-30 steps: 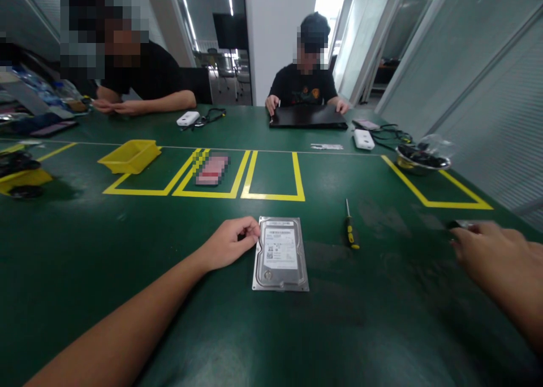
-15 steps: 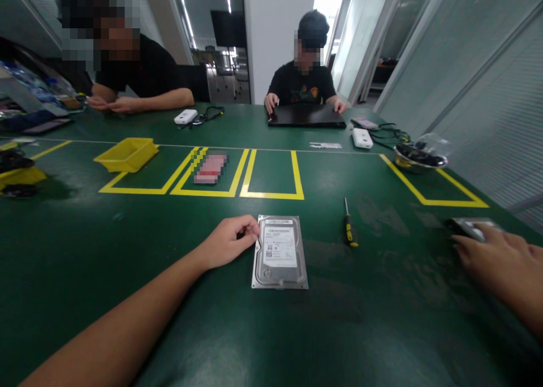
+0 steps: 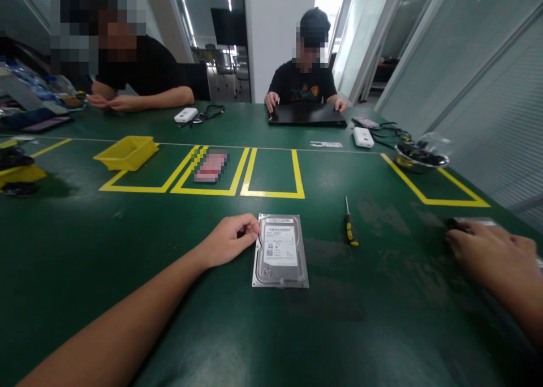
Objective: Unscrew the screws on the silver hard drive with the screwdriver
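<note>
A silver hard drive (image 3: 280,251) with a white label lies flat on the green table in front of me. Curled in a pinch, my left hand (image 3: 231,241) touches its upper left edge. Over at the far right, my right hand (image 3: 494,257) is bent over a dark object (image 3: 458,224) with silvery edges showing behind and beside the hand. The fingers hide most of it, so its kind cannot be made out. Between the drive and my right hand lies a screwdriver (image 3: 350,231) with a black and yellow handle, its shaft pointing away from me.
Yellow tape (image 3: 271,194) marks boxes on the table (image 3: 190,342). A yellow bin (image 3: 129,154) and a pixelated pink item (image 3: 211,166) sit at the left. A bowl of dark parts (image 3: 422,156) stands back right. Two people sit opposite, one holding a black flat panel (image 3: 307,115).
My right hand has shifted slightly and now covers more of the silvery object beneath it. The left hand and the hard drive stay in place.
</note>
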Tool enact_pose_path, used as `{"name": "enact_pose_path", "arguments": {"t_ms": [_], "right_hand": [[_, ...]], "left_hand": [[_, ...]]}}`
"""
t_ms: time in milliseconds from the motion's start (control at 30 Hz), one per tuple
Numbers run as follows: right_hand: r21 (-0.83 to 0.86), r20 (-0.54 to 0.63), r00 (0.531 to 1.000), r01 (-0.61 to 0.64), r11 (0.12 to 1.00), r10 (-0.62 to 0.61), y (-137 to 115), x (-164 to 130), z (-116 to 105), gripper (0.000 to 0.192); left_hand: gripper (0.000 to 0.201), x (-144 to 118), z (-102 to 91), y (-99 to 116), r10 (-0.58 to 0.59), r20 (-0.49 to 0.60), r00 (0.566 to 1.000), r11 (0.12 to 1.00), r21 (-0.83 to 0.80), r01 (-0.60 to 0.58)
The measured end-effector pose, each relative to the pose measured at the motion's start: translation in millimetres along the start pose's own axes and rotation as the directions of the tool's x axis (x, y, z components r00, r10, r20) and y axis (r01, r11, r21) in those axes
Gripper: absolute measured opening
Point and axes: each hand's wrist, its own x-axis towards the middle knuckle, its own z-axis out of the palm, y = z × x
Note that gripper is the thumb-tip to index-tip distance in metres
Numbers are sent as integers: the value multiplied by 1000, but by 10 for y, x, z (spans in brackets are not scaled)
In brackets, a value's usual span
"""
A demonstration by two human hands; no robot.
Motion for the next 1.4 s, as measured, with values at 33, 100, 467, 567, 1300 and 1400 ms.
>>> {"name": "enact_pose_path", "arguments": {"t_ms": [33,100,467,567,1300,1400], "right_hand": [[-11,4,1000,8,1000,-8,-13,-4,-15,54],[-35,1,1000,21,999,-21,-40,-18,-48,53],[46,96,981,164,985,-168,-76,-50,33,47],[30,150,980,127,991,-130,-86,-67,7,49],[-18,282,959,21,1000,-15,-97,-46,-170,38],[-8,278,960,34,999,-30,-125,-52,-201,37]], "left_hand": [[12,-1,1,-3,2,0,1000,1000,-2,-2],[11,-1,3,-9,7,-1,1000,1000,-4,-7],[11,3,-3,-10,4,0,1000,1000,-18,-4],[11,3,-2,-16,4,5,1000,1000,-24,-4],[10,6,6,-31,1,4,1000,1000,4,-1],[9,15,8,-35,5,5,1000,1000,-1,-5]]}}
